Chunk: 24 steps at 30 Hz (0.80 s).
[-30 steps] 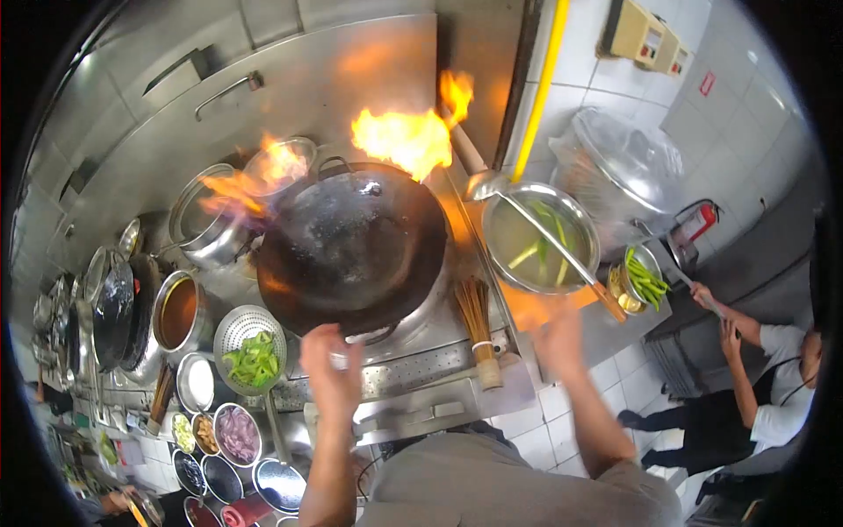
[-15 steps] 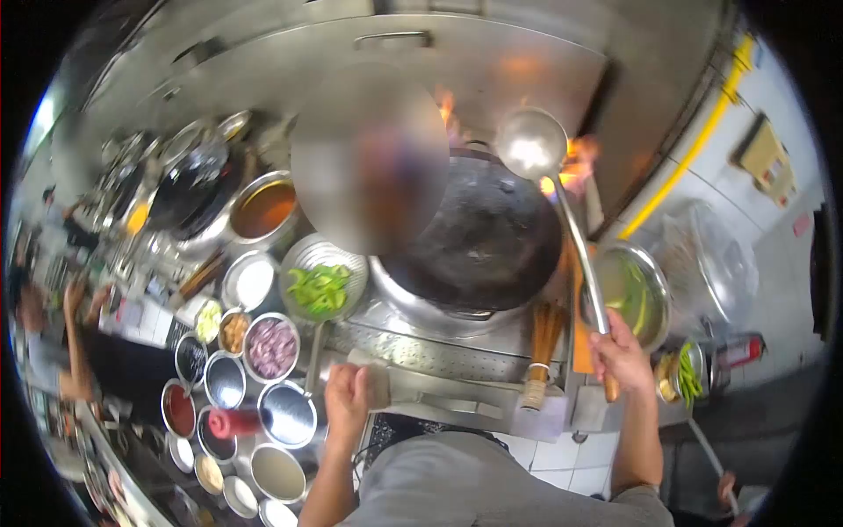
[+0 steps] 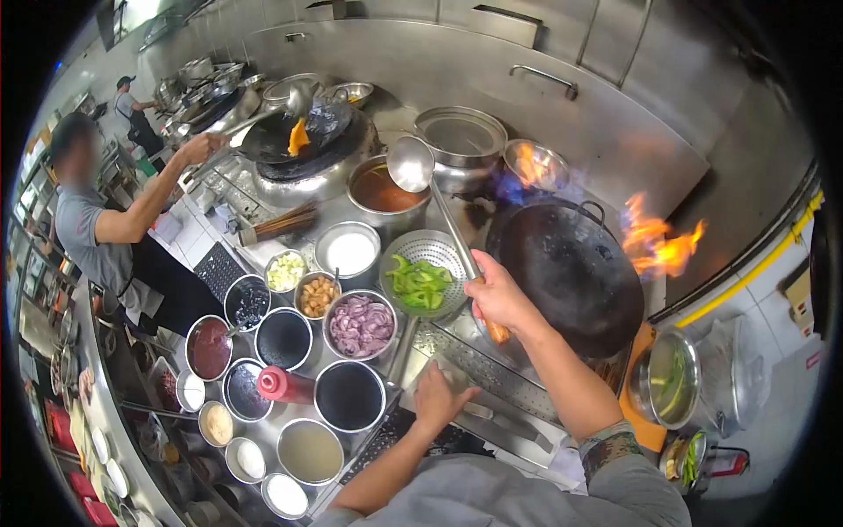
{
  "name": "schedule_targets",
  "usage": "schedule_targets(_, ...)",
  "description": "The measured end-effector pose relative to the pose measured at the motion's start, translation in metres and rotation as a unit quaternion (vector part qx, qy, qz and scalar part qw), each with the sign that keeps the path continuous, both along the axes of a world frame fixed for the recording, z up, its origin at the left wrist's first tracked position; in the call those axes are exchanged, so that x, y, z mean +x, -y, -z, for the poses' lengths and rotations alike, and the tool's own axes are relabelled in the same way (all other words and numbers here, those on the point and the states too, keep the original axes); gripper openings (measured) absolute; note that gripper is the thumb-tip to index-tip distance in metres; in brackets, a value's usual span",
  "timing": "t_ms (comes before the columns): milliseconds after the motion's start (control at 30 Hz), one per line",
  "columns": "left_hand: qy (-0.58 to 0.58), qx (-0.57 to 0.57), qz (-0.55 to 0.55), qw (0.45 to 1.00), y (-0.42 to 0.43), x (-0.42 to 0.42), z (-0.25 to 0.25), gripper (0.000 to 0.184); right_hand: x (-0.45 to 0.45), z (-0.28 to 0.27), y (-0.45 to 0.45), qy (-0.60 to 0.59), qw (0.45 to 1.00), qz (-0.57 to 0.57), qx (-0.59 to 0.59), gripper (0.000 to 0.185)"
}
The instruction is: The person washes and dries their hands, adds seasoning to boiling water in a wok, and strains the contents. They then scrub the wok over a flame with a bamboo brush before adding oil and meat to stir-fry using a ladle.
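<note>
My right hand is closed around the wooden-ended handle of a metal ladle. The ladle's bowl hangs by the rim of a pot of reddish-brown liquid. Below it, my left hand has its fingers apart and seems to hold nothing, close to the stove's front edge. A perforated strainer with sliced green peppers lies left of my right hand. Beyond my right forearm sits a dark wok whose inside shows no food.
Flames rise beside and behind the wok. Bowls of sliced purple onion, dark liquid and other seasonings stand at left, with a red squeeze bottle. A co-worker holds another ladle over a second wok.
My view has turned left. My right hand has carried the ladle from the wok's right side leftward to the broth pot. My left hand's fingers have spread. Flames beside the wok look larger.
</note>
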<state>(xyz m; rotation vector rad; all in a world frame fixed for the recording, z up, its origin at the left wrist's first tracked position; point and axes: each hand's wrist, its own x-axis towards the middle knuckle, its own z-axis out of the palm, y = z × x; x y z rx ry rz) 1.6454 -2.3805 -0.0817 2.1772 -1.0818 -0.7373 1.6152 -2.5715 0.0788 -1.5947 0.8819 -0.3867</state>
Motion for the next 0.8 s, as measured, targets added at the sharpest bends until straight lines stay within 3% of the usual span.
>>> schedule_targets(133, -0.159, -0.032, 0.014, 0.987, -0.002, 0.025, 0.011, 0.106, 0.021, 0.009, 0.000, -0.020, 1.000, -0.002, 0.005, 0.072)
schedule_targets(233, -0.205, -0.018, 0.002, 0.979, -0.002, 0.033, 0.044, 0.096, 0.029, 0.004, -0.007, -0.024, 1.000, 0.009, -0.004, 0.063)
schedule_targets(367, 0.003, 0.013, 0.048, 0.999, -0.004, 0.014, 0.043, 0.073, 0.031, 0.006, -0.008, 0.017, 0.999, 0.007, 0.041, 0.064)
schedule_targets(433, -0.001, 0.006, 0.046, 0.999, -0.002, 0.011, 0.043, 0.065, 0.026, 0.010, -0.006, 0.076, 0.992, 0.015, 0.102, 0.061)
schedule_targets(533, -0.011, -0.005, 0.047, 0.999, -0.001, 0.010, 0.048, 0.056, 0.000, 0.010, -0.007, 0.231, 0.923, 0.088, 0.293, 0.053)
schedule_targets(667, -0.015, -0.019, 0.045, 0.999, -0.003, 0.012, 0.047, 0.054, -0.069, 0.012, -0.015, 0.370, 0.847, 0.032, 0.379, 0.054)
schedule_targets(733, -0.002, -0.011, 0.023, 1.000, -0.006, 0.009, 0.042, 0.056, -0.112, 0.004, -0.025, 0.382, 0.852, 0.042, 0.356, 0.054)
schedule_targets(800, 0.010, 0.012, 0.020, 1.000, -0.003, 0.005, 0.043, 0.060, -0.156, -0.017, -0.033, 0.323, 0.898, 0.070, 0.290, 0.059)
